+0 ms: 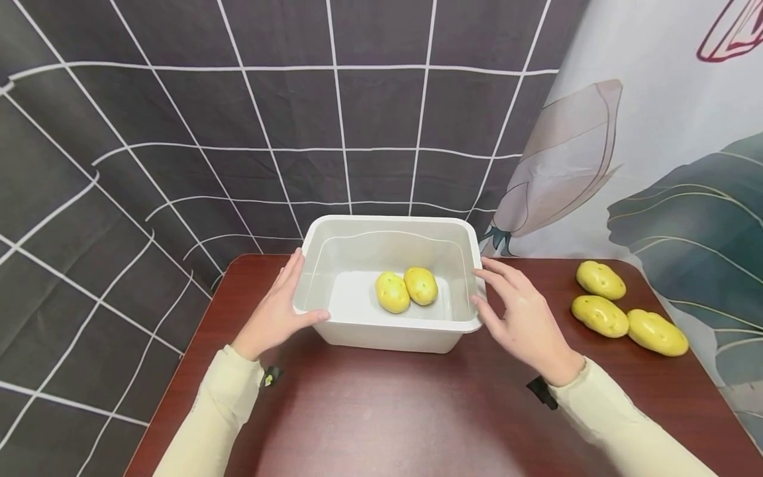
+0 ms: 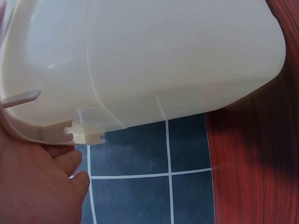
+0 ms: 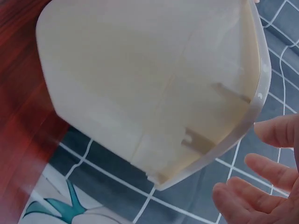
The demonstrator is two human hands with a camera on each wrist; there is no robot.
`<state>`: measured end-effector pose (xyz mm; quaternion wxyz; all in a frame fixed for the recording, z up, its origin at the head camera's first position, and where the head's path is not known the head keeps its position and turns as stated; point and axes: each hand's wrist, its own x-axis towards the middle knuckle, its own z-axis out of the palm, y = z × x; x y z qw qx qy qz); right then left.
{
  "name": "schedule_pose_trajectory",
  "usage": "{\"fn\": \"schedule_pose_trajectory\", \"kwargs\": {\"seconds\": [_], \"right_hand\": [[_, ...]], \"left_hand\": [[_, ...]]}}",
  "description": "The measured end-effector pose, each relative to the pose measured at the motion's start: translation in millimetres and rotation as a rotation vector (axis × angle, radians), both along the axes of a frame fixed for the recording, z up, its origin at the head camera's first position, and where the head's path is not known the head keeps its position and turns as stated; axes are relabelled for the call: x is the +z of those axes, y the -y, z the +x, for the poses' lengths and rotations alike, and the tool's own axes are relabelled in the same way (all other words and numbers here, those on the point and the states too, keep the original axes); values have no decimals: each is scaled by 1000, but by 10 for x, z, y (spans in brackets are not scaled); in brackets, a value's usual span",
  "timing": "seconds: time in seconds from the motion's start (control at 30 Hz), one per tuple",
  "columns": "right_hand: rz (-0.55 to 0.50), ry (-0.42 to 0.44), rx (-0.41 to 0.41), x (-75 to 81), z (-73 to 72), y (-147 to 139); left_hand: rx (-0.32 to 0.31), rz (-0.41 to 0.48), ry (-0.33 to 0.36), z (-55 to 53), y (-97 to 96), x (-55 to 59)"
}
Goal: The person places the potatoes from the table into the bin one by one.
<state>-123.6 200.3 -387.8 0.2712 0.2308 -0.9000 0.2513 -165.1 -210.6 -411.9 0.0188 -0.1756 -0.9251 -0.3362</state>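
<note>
A light grey plastic bin (image 1: 381, 338) stands on the table with two yellow potatoes (image 1: 392, 292) side by side on its floor. My left hand (image 1: 280, 308) is at the bin's left end, its fingers extended along the outside and its thumb over the front corner of the rim. In the left wrist view, that hand's fingers (image 2: 70, 163) lie just under the rim. My right hand (image 1: 524, 318) is beside the right end, fingers spread and slightly bent. Seen from the right wrist, its fingertips (image 3: 266, 133) are right by the rim, with nothing held between them.
Three more yellow potatoes (image 1: 599, 317) lie grouped at the right of the dark red wooden table (image 1: 381, 411). A dark gridded curtain (image 1: 286, 112) hangs behind and to the left. A white patterned curtain (image 1: 673, 199) borders the right side.
</note>
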Motion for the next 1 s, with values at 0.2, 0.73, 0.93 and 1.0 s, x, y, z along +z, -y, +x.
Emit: {"fn": "schedule_pose_trajectory", "kwargs": {"seconds": [0.2,0.73,0.93,1.0], "right_hand": [[18,30,-29,25,19,-91],[50,62,-100,-31,57,-377],[50,84,-111,-116,41,-495],[50,99,-126,-147,31,-561]], "left_hand": [[3,-3,5,-2,8,6],[5,-11,20,-5,-10,-21],[8,-23,22,-4,1,13],[7,-20,21,-5,3,19]]}}
